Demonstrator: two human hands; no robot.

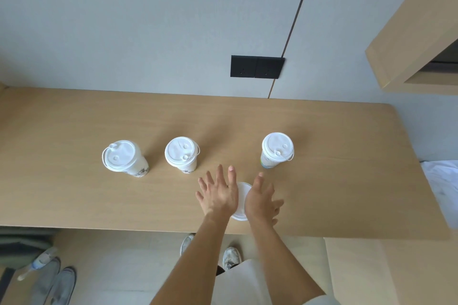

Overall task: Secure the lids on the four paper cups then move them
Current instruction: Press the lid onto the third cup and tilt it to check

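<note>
Three white paper cups with white lids stand on the wooden table: a left cup, a middle cup and a right cup. A fourth cup's white lid shows near the table's front edge, its body hidden under my hands. My left hand lies flat on the lid's left side with fingers spread. My right hand rests on its right side, fingers curved down over the rim. Both hands touch this lid.
A grey wall with a black socket plate runs behind the table. A wooden shelf hangs at the upper right. White bedding lies past the table's right end. Shoes sit on the floor below.
</note>
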